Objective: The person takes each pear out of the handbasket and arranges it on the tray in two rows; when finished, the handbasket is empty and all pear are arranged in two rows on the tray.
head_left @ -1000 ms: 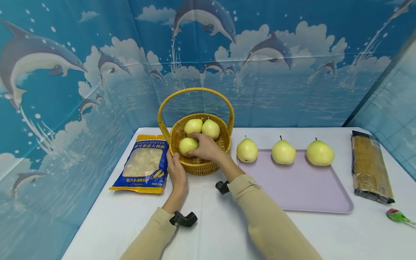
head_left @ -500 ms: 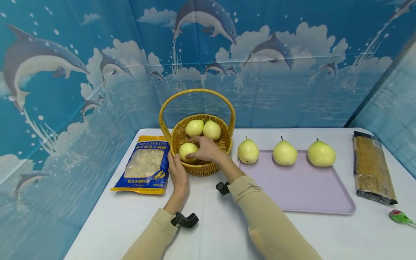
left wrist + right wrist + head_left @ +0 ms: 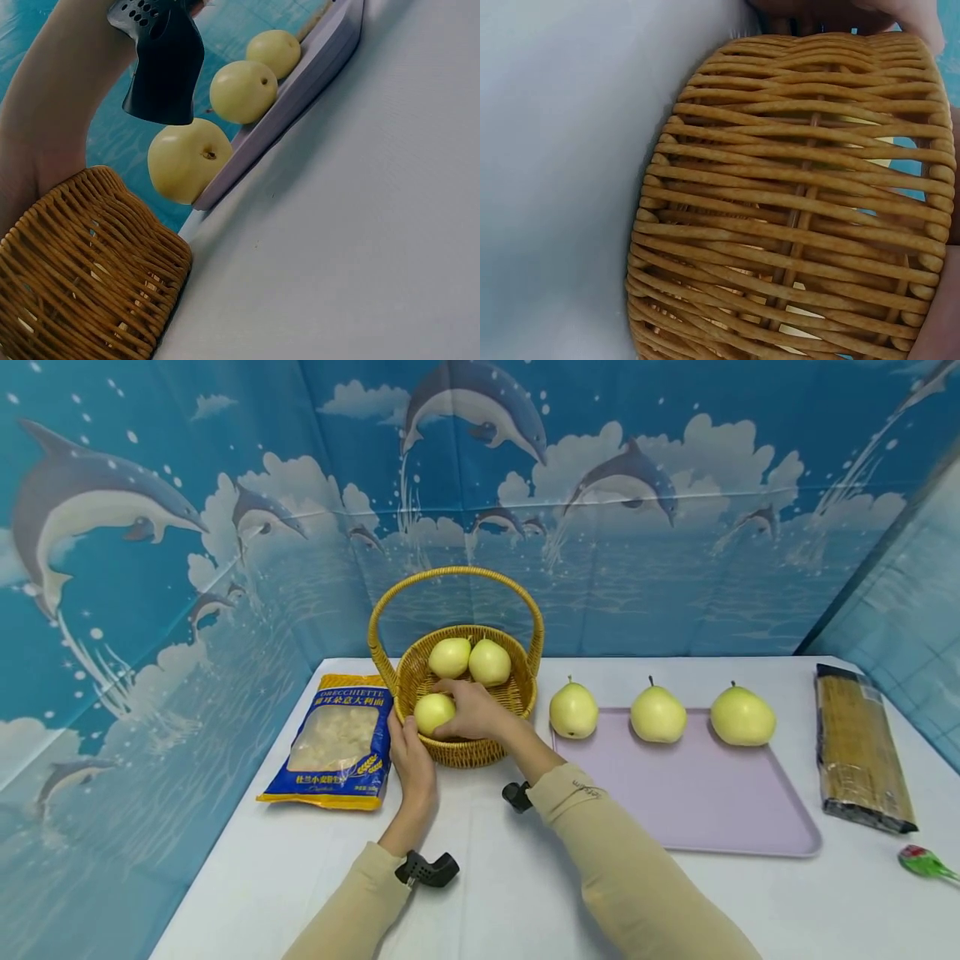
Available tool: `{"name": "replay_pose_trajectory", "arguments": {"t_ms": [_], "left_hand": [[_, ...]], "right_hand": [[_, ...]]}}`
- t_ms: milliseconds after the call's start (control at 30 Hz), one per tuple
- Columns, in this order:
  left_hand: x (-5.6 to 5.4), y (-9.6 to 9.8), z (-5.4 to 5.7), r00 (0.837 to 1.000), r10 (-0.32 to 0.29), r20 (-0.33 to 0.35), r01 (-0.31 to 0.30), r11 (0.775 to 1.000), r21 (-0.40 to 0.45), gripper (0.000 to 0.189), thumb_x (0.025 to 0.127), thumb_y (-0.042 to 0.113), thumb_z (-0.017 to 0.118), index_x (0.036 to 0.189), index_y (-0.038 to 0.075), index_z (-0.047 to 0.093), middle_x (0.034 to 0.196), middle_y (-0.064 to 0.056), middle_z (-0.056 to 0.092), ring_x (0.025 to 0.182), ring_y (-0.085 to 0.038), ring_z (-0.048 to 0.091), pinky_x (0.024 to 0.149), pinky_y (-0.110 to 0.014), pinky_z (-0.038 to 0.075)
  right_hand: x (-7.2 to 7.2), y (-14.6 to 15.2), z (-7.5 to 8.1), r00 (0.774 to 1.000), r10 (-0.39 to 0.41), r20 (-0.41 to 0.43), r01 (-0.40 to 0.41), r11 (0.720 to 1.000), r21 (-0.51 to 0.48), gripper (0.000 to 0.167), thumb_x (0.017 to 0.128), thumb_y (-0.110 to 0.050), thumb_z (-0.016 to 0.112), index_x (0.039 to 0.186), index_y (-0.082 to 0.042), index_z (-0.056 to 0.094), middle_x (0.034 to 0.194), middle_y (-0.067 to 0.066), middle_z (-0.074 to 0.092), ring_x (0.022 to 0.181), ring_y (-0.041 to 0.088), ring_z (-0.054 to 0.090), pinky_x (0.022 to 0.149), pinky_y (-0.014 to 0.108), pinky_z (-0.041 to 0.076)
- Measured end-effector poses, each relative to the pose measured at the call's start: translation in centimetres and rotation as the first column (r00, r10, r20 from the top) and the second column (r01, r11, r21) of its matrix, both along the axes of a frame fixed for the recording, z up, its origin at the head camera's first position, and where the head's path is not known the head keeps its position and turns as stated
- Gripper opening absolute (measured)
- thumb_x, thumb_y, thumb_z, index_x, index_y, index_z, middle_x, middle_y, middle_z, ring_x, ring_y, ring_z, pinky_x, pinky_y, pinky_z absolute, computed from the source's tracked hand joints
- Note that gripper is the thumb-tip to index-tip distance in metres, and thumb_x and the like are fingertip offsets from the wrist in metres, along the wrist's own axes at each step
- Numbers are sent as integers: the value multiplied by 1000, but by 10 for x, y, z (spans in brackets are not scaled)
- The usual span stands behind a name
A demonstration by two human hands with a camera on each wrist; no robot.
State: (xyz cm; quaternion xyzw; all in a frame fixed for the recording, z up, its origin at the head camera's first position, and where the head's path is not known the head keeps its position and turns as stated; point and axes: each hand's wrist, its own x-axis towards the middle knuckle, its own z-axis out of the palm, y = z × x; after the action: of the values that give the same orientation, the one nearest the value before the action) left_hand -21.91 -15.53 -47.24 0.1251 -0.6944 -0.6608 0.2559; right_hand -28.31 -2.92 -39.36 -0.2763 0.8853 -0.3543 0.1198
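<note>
In the head view, the right hand [image 3: 474, 710] reaches into the basket [image 3: 468, 755], its fingers curled round the right side of the near pear [image 3: 432, 713], hiding part of it. Two other pears [image 3: 470, 661] sit at the basket's far side. The left hand [image 3: 412, 762] rests against the basket's near left side, fingers fairly straight, their tips partly hidden between basket and pasta bag [image 3: 333, 739]. To the right, three more pears [image 3: 657, 713] line the far edge of a tray [image 3: 697, 806], whose near left part the right sleeve [image 3: 626, 860] covers. Beyond lies a brown packet [image 3: 862, 747]; a red-and-green item is cut off at the right edge.

In the left wrist view, the basket is cropped and hides the right hand's fingers.

In the right wrist view, the basket wall fills much of the frame; only blurred, cropped bits of hand show, and the pears behind the weave are hard to make out.
</note>
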Motion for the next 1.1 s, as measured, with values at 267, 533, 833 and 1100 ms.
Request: {"name": "replay_pose_trajectory", "arguments": {"t_ms": [267,533,833,1100], "left_hand": [[-2,1,-2,999,5,-46,-5,1000,-13,53,110,27,38,163,19,39,165,-5,45,152,-21,40,129,-41,29],[-2,-1,-4,999,5,-36,-5,1000,-8,53,111,27,38,163,19,39,166,-5,44,154,-21,38,130,-41,29],[-1,-1,-4,998,14,-62,-15,1000,-18,50,111,28,40,160,18,44,161,-8,50,148,-24,45,127,-44,33],[0,-1,-1,999,-9,-47,8,1000,-19,52,112,30,37,162,20,39,163,-5,47,150,-22,42,128,-42,32]], "right_hand": [[0,0,1,999,9,-41,-8,1000,6,69,84,-19,87,145,-8,56,140,12,65,129,33,59,111,49,48],[2,7,5,994,-86,-61,80,993,-87,74,82,-21,89,146,-8,55,143,12,63,127,37,58,104,51,52],[13,32,26,987,-142,-72,127,975,-180,76,79,-28,89,147,-17,58,136,11,66,124,35,57,98,53,53],[38,64,38,974,-208,-90,182,955,-233,75,78,-32,90,144,-19,57,137,10,66,123,32,64,94,52,58]]}}
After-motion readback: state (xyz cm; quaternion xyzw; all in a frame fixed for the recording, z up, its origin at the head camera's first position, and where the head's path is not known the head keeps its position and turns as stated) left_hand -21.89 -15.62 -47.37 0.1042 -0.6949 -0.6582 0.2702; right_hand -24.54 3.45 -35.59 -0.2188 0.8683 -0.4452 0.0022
